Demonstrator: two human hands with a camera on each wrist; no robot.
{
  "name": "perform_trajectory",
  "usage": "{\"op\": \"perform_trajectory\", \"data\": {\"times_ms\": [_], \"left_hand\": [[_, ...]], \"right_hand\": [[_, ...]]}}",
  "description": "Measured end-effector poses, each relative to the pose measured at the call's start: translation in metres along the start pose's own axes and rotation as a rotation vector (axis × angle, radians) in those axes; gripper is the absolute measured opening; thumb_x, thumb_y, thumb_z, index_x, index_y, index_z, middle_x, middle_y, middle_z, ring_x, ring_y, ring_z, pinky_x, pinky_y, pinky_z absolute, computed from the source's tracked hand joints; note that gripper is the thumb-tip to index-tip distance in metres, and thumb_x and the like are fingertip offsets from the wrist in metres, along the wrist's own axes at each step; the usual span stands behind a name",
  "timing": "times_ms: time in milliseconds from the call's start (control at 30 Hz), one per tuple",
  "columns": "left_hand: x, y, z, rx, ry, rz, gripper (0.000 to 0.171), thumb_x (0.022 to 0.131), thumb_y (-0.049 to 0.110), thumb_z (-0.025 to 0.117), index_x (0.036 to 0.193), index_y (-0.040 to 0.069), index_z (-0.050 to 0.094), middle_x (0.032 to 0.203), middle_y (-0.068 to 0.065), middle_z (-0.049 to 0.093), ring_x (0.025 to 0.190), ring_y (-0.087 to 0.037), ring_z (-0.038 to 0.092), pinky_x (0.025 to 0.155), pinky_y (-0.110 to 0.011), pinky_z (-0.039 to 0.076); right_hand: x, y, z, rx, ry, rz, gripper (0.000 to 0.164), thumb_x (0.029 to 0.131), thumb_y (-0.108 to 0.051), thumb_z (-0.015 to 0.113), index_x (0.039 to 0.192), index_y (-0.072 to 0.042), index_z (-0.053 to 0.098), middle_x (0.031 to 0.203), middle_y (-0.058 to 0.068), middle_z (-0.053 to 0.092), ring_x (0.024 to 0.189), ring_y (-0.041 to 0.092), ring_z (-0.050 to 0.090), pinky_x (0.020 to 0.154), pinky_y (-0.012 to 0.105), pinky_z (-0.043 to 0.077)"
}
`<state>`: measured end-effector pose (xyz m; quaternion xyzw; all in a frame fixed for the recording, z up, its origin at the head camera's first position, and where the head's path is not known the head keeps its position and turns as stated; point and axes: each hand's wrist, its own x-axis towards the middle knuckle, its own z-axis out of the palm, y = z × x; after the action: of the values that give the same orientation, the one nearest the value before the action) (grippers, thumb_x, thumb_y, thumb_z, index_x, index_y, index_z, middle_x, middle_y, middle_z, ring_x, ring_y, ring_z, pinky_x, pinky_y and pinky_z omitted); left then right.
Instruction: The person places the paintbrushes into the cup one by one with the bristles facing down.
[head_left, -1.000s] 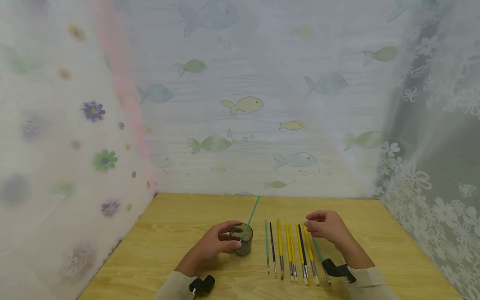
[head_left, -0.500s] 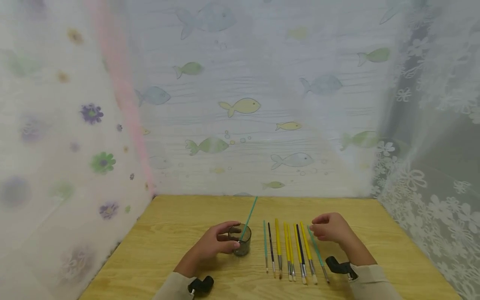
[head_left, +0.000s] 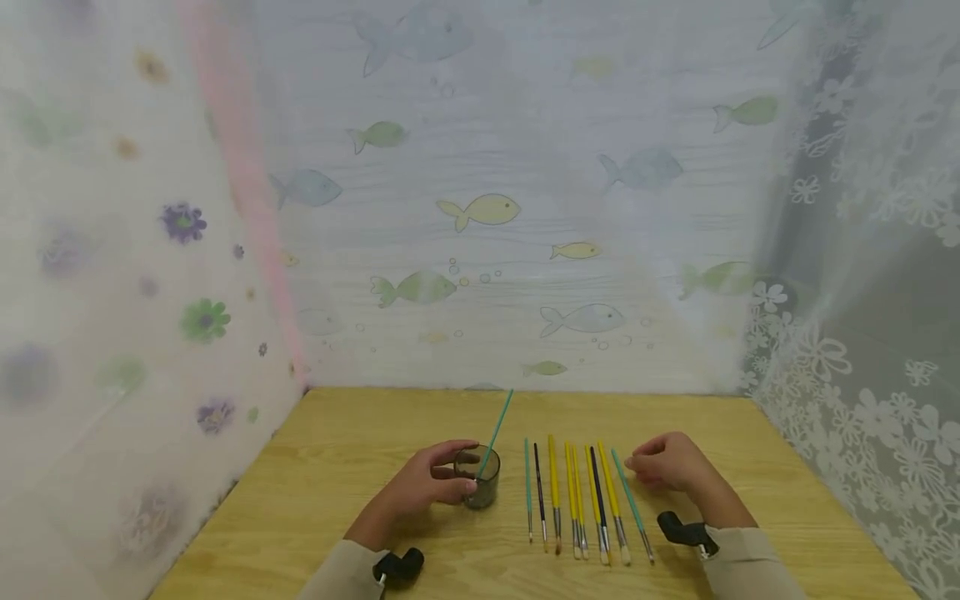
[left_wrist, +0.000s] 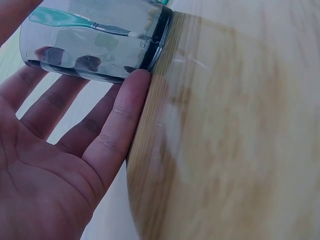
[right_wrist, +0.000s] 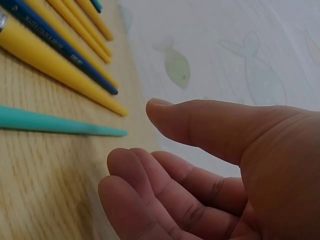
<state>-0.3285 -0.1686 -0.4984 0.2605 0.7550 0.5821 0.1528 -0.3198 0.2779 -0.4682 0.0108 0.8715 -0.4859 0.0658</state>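
My left hand (head_left: 420,479) holds a small dark-tinted glass (head_left: 482,493) upright on the wooden table, thumb at the near side and fingers round the back. One teal paintbrush (head_left: 497,430) leans inside it; the left wrist view shows its bristles (left_wrist: 140,36) down near the base. To the right of the glass lies a row of several paintbrushes, with yellow, dark and teal handles. At the row's right end is a teal paintbrush (head_left: 631,497). Just beyond its handle tip hovers my right hand (head_left: 678,462), fingers loosely bent, thumb apart, nothing between them.
The wooden table (head_left: 360,417) ends at a white curtain (head_left: 480,167) printed with fish. Flowered sheets hang along the left and right sides. A black wrist mount (head_left: 399,567) sits on the left sleeve, another mount (head_left: 681,528) on the right.
My right hand has drawn off to the right and slightly nearer, uncovering the teal paintbrush at the row's end. The left hand stays on the glass.
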Motion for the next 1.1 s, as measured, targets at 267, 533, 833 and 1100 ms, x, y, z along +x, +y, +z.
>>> {"op": "perform_trajectory", "data": {"times_ms": [267, 533, 833, 1100], "left_hand": [[0.001, 0.000, 0.000, 0.004, -0.011, 0.001, 0.065, 0.100, 0.027, 0.072, 0.158, 0.021, 0.044, 0.151, -0.014, 0.055, 0.122, -0.027, 0.068, 0.089, -0.043, 0.062], [0.001, -0.001, -0.001, -0.005, -0.014, -0.002, 0.067, 0.100, 0.026, 0.072, 0.160, 0.017, 0.041, 0.152, -0.015, 0.054, 0.122, -0.027, 0.068, 0.088, -0.043, 0.063], [0.001, -0.002, -0.005, 0.005, -0.009, 0.003, 0.061, 0.100, 0.026, 0.072, 0.156, 0.030, 0.047, 0.153, -0.013, 0.054, 0.122, -0.026, 0.068, 0.089, -0.042, 0.062], [0.001, -0.003, -0.002, -0.005, -0.018, 0.006, 0.066, 0.100, 0.025, 0.072, 0.159, 0.019, 0.042, 0.152, -0.013, 0.054, 0.123, -0.026, 0.067, 0.089, -0.043, 0.062]], "right_hand": [[0.000, 0.005, 0.008, -0.040, -0.009, 0.056, 0.034, 0.091, -0.018, 0.081, 0.111, 0.008, 0.073, 0.089, 0.012, 0.075, 0.075, 0.020, 0.072, 0.066, 0.036, 0.062], [0.000, 0.002, 0.016, -0.098, 0.017, 0.057, 0.028, 0.086, -0.021, 0.086, 0.099, 0.002, 0.078, 0.082, 0.008, 0.075, 0.071, 0.019, 0.072, 0.064, 0.035, 0.062], [0.001, -0.002, 0.023, -0.158, 0.043, 0.040, 0.022, 0.083, -0.023, 0.089, 0.089, -0.004, 0.080, 0.077, 0.007, 0.073, 0.064, 0.020, 0.068, 0.060, 0.035, 0.059], [-0.002, 0.001, 0.026, -0.176, 0.042, 0.036, 0.015, 0.082, -0.016, 0.088, 0.083, -0.003, 0.080, 0.071, 0.008, 0.072, 0.059, 0.021, 0.068, 0.057, 0.034, 0.059]]}}
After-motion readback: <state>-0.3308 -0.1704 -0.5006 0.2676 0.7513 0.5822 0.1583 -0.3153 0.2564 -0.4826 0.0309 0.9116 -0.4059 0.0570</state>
